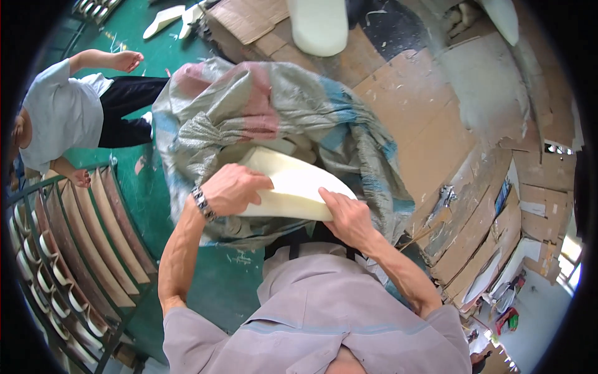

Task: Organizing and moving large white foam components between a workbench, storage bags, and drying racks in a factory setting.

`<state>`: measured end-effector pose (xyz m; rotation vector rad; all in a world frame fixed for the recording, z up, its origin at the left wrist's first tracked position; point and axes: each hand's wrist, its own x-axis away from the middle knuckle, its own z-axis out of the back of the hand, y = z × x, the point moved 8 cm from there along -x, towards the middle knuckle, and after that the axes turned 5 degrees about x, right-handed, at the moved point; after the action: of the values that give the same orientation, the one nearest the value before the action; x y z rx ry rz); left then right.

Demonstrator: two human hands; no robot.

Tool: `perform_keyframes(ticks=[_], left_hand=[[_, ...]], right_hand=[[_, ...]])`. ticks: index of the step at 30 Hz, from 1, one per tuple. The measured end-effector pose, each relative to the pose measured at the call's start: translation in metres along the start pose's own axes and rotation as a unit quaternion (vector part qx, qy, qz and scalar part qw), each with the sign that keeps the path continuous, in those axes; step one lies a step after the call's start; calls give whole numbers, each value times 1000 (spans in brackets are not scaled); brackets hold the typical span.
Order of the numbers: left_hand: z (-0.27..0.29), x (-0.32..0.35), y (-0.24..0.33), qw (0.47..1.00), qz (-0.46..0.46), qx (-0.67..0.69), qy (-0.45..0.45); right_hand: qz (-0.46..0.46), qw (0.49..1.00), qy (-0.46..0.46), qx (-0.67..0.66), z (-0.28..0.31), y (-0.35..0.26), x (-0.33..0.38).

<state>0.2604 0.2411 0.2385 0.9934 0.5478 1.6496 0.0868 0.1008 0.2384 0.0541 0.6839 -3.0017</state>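
Observation:
Both my hands grip a pale cream, curved sole-shaped piece [300, 182] with a smooth surface, in front of my body. My left hand [232, 189] closes on its left end, the fingers bent over the upper face. At the right end, my right hand [349, 215] pinches the near edge, thumb on top and fingers hidden beneath. Below and beyond the piece, a large woven sack [243, 103] in grey with pink and blue patches gapes open. Similar pale shapes appear dimly inside it.
Cardboard [405, 93] covers the bench at the far right, with another pale sole-shaped piece [319, 28] on it. A slatted rack [103, 218] with curved pieces stands at left. Beyond it is another person [65, 103]. A metal tool [443, 201] lies at right.

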Motion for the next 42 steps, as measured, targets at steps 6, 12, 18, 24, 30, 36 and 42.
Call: perform_keyframes(ticks=[6,12,18,24,30,36,42], left_hand=[[26,-38,-11,950,6,298,94],[-68,-65,-126,969,163,137,125],[-135,-79,-162,951,281,58,118],[-174,-101,-169,957,239,2,163],[-209,-104,-150,965,245,-21,87],[-310,-34,-163,927,317,68,-187],[-348,37,-194,893,399,95,-186]], right_hand=[[-177,982,49,-40,152,61,65],[-424,870,202,-152,200,191,190],[-433,546,466,-545,53,358,259],[-464,397,491,-622,-30,435,260],[-582,720,361,109,52,336,250],[-248,899,62,-356,-69,121,16],[-223,964,-63,-129,-206,124,7]])
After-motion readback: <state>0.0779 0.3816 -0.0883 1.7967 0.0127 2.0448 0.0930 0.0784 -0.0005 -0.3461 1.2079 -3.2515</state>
